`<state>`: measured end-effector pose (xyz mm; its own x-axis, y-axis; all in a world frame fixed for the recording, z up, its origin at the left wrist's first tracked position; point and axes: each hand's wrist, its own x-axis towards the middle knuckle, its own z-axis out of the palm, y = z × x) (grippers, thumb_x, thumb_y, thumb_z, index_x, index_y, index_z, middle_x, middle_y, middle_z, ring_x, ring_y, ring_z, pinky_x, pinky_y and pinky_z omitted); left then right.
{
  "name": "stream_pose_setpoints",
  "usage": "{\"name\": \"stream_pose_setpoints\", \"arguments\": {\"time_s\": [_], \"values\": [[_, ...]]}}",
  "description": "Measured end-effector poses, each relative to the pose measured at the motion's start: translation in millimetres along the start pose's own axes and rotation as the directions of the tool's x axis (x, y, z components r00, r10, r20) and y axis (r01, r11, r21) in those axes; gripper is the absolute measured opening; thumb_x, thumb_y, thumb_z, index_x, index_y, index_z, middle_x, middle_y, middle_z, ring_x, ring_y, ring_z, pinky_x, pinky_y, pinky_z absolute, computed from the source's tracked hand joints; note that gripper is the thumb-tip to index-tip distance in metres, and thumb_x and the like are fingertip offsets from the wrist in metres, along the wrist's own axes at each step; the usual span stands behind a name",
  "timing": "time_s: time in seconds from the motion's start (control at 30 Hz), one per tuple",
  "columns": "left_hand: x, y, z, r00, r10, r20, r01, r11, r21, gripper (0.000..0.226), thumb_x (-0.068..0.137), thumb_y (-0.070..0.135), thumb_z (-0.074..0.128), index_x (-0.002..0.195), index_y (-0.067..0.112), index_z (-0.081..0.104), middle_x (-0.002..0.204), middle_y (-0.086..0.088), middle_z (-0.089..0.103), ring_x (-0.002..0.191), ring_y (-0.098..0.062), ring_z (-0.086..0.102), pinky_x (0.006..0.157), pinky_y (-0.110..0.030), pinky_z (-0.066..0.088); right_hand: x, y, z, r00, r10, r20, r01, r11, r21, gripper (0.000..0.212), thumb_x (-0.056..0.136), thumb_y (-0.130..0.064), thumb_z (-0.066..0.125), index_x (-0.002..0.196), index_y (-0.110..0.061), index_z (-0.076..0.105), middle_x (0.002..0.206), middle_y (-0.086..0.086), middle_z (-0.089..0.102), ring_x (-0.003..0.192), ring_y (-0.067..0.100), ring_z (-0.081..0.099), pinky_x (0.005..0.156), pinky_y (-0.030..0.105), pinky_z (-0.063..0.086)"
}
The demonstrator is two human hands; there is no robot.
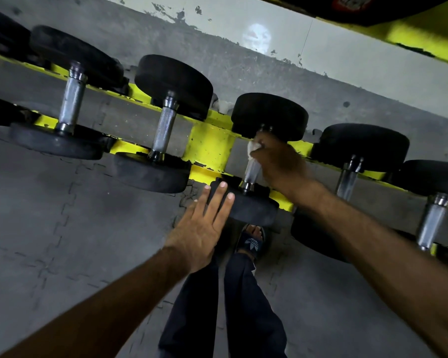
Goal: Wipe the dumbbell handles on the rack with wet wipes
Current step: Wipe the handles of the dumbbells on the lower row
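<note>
A row of black rubber dumbbells with knurled steel handles lies across a yellow rack [210,146]. My right hand [277,161] grips a white wet wipe [252,148] wrapped on the upper part of the middle dumbbell's handle [251,174]. My left hand [204,228] lies flat with straight fingers against that dumbbell's near black weight [254,208]. Two more handles stand to the left, one [163,127] close by and another [71,99] further off. Another two are to the right, a handle [347,182] partly behind my forearm and one [431,223] at the edge.
A second yellow rack tier [411,37] hangs above at top right. Grey interlocking floor mats [62,228] spread below, and a stained wall stands behind the rack. My legs in dark trousers and a sandalled foot [252,241] stand close under the rack.
</note>
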<state>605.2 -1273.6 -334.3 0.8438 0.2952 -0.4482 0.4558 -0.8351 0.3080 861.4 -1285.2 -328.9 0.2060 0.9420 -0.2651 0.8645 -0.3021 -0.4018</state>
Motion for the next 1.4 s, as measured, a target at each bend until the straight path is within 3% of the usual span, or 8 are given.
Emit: {"name": "stream_pose_setpoints", "arguments": {"time_s": [0.3, 0.47, 0.57, 0.67, 1.0, 1.2, 1.3, 1.4], "values": [[1.4, 2.2, 1.6, 0.999, -0.007, -0.032, 0.007, 1.000, -0.007, 0.133, 0.072, 0.024, 0.077, 0.152, 0.006, -0.028, 0.161, -0.019, -0.028, 0.150, -0.048, 0.001, 0.112, -0.056, 0.037, 1.1, -3.0, 27.3, 0.747, 0.630, -0.209, -0.259, 0.567, 0.782, 0.013, 0.086, -0.009, 0.069, 0.092, -0.020, 0.075, 0.083, -0.011, 0.070, 0.073, 0.003, 0.064, 0.071, 0.023, 0.055], [1.1, 2.4, 1.1, 1.000, -0.001, -0.031, 0.000, 1.000, -0.010, 0.133, 0.070, 0.025, 0.078, 0.152, 0.005, -0.026, 0.161, -0.020, -0.028, 0.150, -0.048, 0.001, 0.112, -0.056, 0.038, 6.2, -1.8, 30.7, 0.576, 0.766, 0.285, -0.311, -0.117, 0.943, 0.020, 0.092, -0.006, 0.067, 0.074, -0.016, 0.066, 0.064, -0.003, 0.064, 0.055, 0.011, 0.056, 0.047, 0.022, 0.038], [1.1, 2.9, 1.0, 0.999, -0.004, -0.036, 0.004, 1.000, -0.018, 0.134, 0.071, 0.024, 0.078, 0.152, 0.006, -0.026, 0.160, -0.019, -0.029, 0.150, -0.048, 0.001, 0.113, -0.057, 0.037, -0.2, 10.3, 35.1, 0.547, 0.634, 0.547, -0.523, -0.251, 0.815, 0.005, 0.094, -0.014, 0.065, 0.092, -0.019, 0.067, 0.075, -0.002, 0.068, 0.063, 0.013, 0.062, 0.048, 0.020, 0.036], [1.3, 3.2, 1.3, 0.999, -0.008, -0.042, 0.007, 1.000, -0.020, 0.134, 0.071, 0.023, 0.078, 0.152, 0.006, -0.027, 0.160, -0.018, -0.030, 0.150, -0.048, 0.002, 0.113, -0.057, 0.036, 10.7, 13.5, 30.9, 0.585, 0.640, 0.498, -0.348, -0.357, 0.867, 0.014, 0.096, -0.008, 0.058, 0.085, -0.015, 0.062, 0.067, -0.002, 0.064, 0.062, 0.010, 0.059, 0.049, 0.018, 0.045], [1.7, 1.6, 0.3, 1.000, -0.001, -0.009, 0.001, 1.000, 0.009, 0.131, 0.075, 0.026, 0.075, 0.150, 0.006, -0.031, 0.159, -0.021, -0.031, 0.150, -0.047, -0.005, 0.114, -0.057, 0.034, -31.9, 2.0, 27.5, 0.670, 0.596, 0.444, -0.488, -0.098, 0.867, 0.019, 0.072, 0.011, 0.079, 0.079, 0.000, 0.064, 0.069, 0.012, 0.071, 0.060, 0.023, 0.066, 0.057, 0.031, 0.056], [1.3, 0.7, -0.5, 1.000, 0.004, -0.001, -0.004, 1.000, 0.014, 0.132, 0.072, 0.025, 0.077, 0.152, 0.004, -0.026, 0.161, -0.023, -0.025, 0.151, -0.047, -0.002, 0.115, -0.055, 0.034, 5.8, 2.7, 27.0, 0.637, 0.755, -0.157, -0.168, 0.335, 0.927, 0.019, 0.066, -0.003, 0.085, 0.081, -0.007, 0.073, 0.077, 0.006, 0.072, 0.072, 0.015, 0.069, 0.072, 0.040, 0.058], [0.2, 1.4, -2.4, 1.000, 0.012, 0.006, -0.012, 1.000, 0.008, 0.131, 0.074, 0.025, 0.075, 0.150, 0.006, -0.031, 0.160, -0.020, -0.030, 0.151, -0.046, -0.006, 0.116, -0.056, 0.032, -15.0, 3.0, 34.3, 0.853, 0.437, -0.285, -0.180, 0.760, 0.625, 0.008, 0.074, -0.011, 0.081, 0.080, -0.016, 0.077, 0.083, -0.002, 0.072, 0.080, 0.010, 0.066, 0.076, 0.025, 0.053], [-0.2, 1.1, -3.9, 1.000, 0.006, 0.006, -0.006, 1.000, -0.005, 0.129, 0.078, 0.024, 0.072, 0.148, 0.009, -0.035, 0.158, -0.017, -0.035, 0.151, -0.045, -0.010, 0.115, -0.056, 0.031, -36.3, 12.1, 35.4, 0.974, -0.008, -0.225, 0.080, 0.947, 0.312, 0.007, 0.081, -0.013, 0.076, 0.087, -0.013, 0.079, 0.095, -0.001, 0.073, 0.088, 0.017, 0.065, 0.078, 0.024, 0.049]]}}
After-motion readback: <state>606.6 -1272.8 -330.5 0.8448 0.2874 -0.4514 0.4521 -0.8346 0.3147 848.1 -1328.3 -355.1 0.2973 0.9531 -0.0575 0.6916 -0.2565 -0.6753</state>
